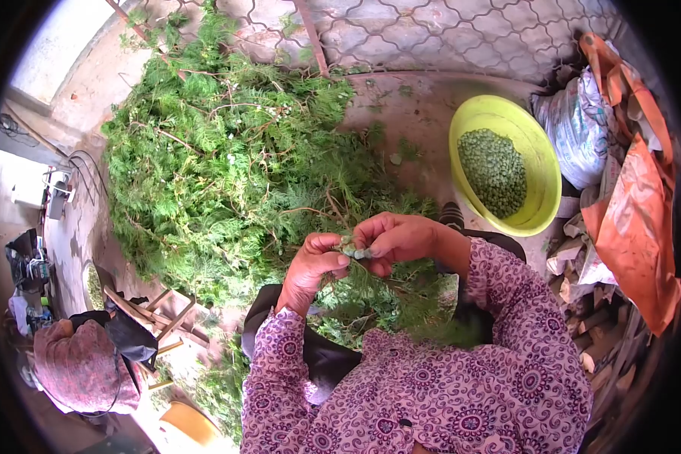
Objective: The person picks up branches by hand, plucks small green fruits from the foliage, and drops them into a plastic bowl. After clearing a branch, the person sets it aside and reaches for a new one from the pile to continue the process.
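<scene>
My left hand [314,266] is closed in a pinch on an evergreen sprig [401,296], whose feathery green foliage hangs over my lap. At the sprig's tip sits a small cluster of pale blue-green cones [356,250]. My right hand [399,238] meets the left there, thumb and fingers closed on the cones. A large heap of cut evergreen branches [227,174] lies on the floor just beyond both hands. To the right of it, a yellow-green basin [541,163] stands tilted, partly filled with many loose green cones [493,172].
A wire mesh fence [431,34] runs along the back. White sacks [575,129], an orange sheet [632,234] and stacked firewood [601,333] line the right side. On the left are another person [83,363], a wooden stool [170,321] and an orange basin [191,422].
</scene>
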{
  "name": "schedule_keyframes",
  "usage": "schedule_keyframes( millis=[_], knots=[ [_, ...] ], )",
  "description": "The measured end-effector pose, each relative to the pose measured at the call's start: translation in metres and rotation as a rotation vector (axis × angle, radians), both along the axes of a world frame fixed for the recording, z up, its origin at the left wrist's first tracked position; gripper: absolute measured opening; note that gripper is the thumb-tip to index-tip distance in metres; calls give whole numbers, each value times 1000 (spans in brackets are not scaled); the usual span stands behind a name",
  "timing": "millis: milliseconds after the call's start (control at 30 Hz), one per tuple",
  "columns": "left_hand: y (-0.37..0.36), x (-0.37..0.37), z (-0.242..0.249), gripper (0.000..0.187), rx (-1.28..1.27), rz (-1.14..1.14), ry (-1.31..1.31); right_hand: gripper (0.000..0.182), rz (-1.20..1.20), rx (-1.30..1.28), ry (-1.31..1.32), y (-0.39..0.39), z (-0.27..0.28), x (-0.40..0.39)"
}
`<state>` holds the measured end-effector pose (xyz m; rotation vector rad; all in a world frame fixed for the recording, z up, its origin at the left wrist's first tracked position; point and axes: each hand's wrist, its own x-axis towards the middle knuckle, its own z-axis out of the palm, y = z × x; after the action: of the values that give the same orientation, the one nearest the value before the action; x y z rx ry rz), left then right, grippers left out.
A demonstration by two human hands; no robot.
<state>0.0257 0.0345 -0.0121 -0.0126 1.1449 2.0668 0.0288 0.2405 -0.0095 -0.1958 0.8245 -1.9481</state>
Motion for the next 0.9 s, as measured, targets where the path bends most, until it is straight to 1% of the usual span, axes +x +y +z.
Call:
schedule_keyframes(
  millis=[33,100,133,200,233,300,333,400,433,467,500,533,600,633,700,733,800,833,900],
  knots=[
    [0,0,2,11,0,1,-1,17,1,0,-1,0,4,1],
    [2,-3,10,7,-90,53,75,20,-149,187,59,-2,22,1],
    [2,-4,7,7,-90,54,76,20,-148,187,60,-3,22,-1],
    [0,-7,-2,3,-160,13,105,25,-89,531,370,-5,20,-6],
    [1,-6,-6,4,-179,-15,136,25,-89,530,369,-7,19,-6],
    [-1,-6,-13,5,-182,-35,153,27,-114,637,382,-12,13,-4],
    [-1,-6,-14,6,-183,-55,171,27,-115,636,381,-12,10,-3],
    [-1,-5,-11,4,-164,-49,156,23,-160,511,271,-13,3,-2],
    [-1,-5,-8,4,-143,-41,142,23,-161,510,271,-13,-1,-2],
    [-2,-5,-6,4,-143,-41,142,21,-152,378,226,-12,-6,-1],
    [-4,-5,-4,4,-136,-89,149,20,-143,246,180,-11,-8,-1],
    [-5,-5,-2,5,-128,-137,156,20,-143,246,180,-11,-9,0],
    [-6,-4,1,3,-120,-159,174,17,-80,106,60,-10,-8,2],
    [-5,-3,3,3,-112,-182,194,17,-79,107,60,-9,-8,2],
    [-4,-2,6,5,-108,-172,183,14,-42,-5,-34,-8,-5,2],
    [-4,-1,7,8,-104,-161,173,14,-41,-5,-34,-8,-4,2],
    [-7,-2,3,9,-86,-160,168,11,-158,3,-67,-7,1,1],
    [-7,-3,2,11,-67,-159,164,11,-158,3,-67,-7,6,0],
    [-7,-4,5,11,-71,-155,149,8,-310,64,-58,-8,15,-3]
  ],
)
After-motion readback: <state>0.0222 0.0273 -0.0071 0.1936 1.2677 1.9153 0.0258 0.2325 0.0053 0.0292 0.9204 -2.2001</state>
